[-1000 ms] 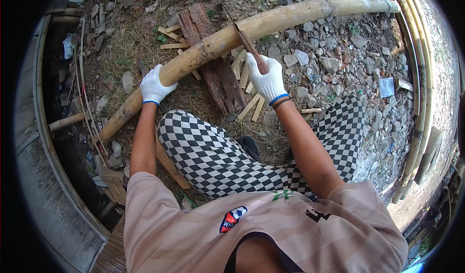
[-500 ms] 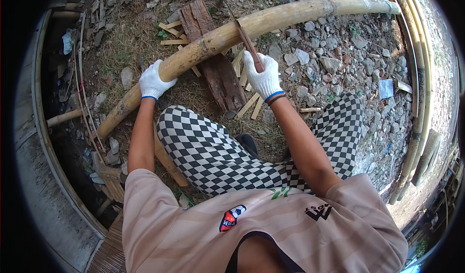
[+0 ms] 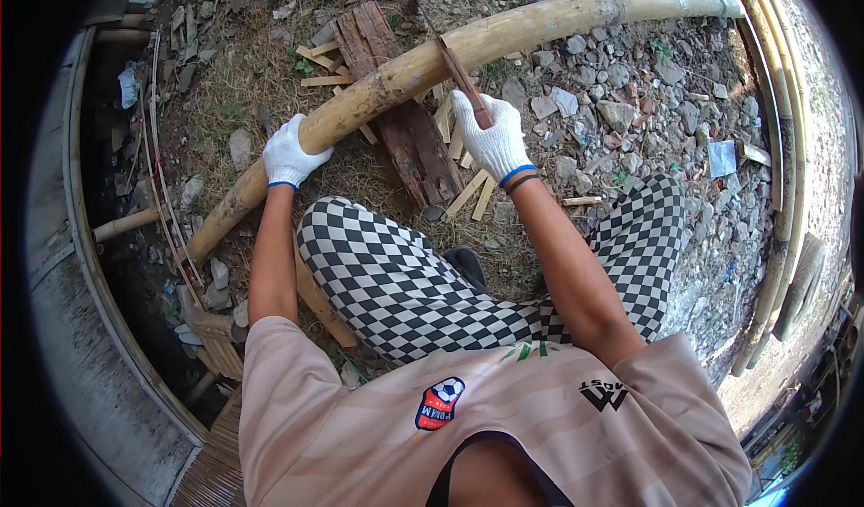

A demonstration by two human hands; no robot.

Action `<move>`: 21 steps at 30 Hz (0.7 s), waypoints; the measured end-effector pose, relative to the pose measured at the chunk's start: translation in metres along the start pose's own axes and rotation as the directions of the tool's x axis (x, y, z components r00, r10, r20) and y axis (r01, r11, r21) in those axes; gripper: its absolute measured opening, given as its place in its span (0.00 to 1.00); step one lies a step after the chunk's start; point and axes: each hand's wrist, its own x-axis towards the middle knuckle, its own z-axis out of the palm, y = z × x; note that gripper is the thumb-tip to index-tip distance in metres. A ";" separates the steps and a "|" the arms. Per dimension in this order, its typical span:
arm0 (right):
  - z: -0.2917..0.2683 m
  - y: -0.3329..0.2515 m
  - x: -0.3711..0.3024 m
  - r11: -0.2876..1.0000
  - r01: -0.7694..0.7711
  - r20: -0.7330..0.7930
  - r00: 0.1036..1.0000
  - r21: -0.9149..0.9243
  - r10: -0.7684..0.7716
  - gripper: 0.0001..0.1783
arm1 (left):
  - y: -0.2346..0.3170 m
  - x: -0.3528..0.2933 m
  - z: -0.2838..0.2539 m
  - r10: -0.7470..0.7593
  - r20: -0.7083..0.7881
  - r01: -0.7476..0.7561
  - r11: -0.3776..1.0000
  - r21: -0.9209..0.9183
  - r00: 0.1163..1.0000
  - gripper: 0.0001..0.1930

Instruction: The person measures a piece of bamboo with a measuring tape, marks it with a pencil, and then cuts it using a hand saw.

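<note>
A thick yellow-brown bamboo pole (image 3: 531, 30) runs from lower left to upper right, crossing a rough dark wooden block (image 3: 409, 147). My left hand (image 3: 292, 152), in a white knitted glove, is closed around the pole left of the block. My right hand (image 3: 492, 136), gloved the same way, grips the handle of a saw (image 3: 463, 80) with a narrow brownish blade. That blade lies across the pole just right of the block, its far end showing beyond the pole. Its teeth and any cut cannot be made out.
Flat split bamboo strips (image 3: 468, 197) lie around the block. Stones and rubble (image 3: 616, 116) cover the ground to the right. Long bamboo poles (image 3: 783, 147) stretch along the right side. A ditch-like dark gap (image 3: 117, 183) and a grey panel (image 3: 54, 264) are at left.
The saw's far end sticks out less beyond the pole, so the saw has come slightly toward me. My left hand keeps its place on the pole. The whole view has shifted slightly.
</note>
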 end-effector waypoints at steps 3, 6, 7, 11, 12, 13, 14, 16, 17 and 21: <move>-0.026 -0.020 -0.079 0.995 -0.096 0.100 0.991 0.029 0.093 0.19 | -0.028 -0.024 -0.012 -0.047 0.022 0.045 0.997 0.060 0.999 0.38; -0.071 -0.032 -0.140 0.989 -0.095 0.154 0.982 -0.114 0.112 0.14 | -0.035 -0.027 -0.019 -0.050 0.033 0.048 0.997 0.055 0.998 0.39; -0.065 -0.028 -0.133 0.996 -0.070 0.142 0.987 -0.061 0.078 0.14 | -0.037 -0.029 -0.019 -0.044 0.007 0.043 0.997 0.068 0.999 0.39; -0.012 -0.007 -0.018 0.999 -0.037 0.073 0.997 0.009 0.036 0.25 | -0.016 -0.005 -0.005 0.018 -0.028 -0.017 0.999 0.027 0.999 0.40; -0.001 0.002 0.016 0.999 0.049 -0.045 0.998 0.000 -0.049 0.26 | 0.003 0.010 0.004 0.045 -0.039 -0.045 0.999 0.009 0.998 0.40; 0.005 -0.003 0.027 0.993 0.037 -0.027 0.999 -0.110 -0.040 0.27 | 0.002 0.010 0.004 0.042 -0.029 -0.041 0.999 0.018 0.999 0.40; 0.007 -0.008 0.015 0.995 0.035 -0.018 0.999 -0.095 -0.037 0.27 | -0.009 0.004 -0.001 0.030 -0.015 -0.030 0.999 0.032 0.999 0.40; -0.011 -0.019 -0.038 0.992 -0.127 0.099 0.987 0.007 0.126 0.23 | -0.029 -0.014 -0.011 -0.009 0.009 0.008 0.998 0.060 1.000 0.41; -0.027 -0.030 -0.070 0.992 -0.122 0.128 0.985 0.023 0.118 0.21 | -0.035 -0.022 -0.016 -0.030 0.018 0.029 0.997 0.070 0.999 0.41; -0.058 -0.031 -0.135 0.993 -0.122 0.092 0.988 -0.011 0.122 0.15 | -0.035 -0.025 -0.020 -0.030 0.016 0.029 0.996 0.088 0.999 0.41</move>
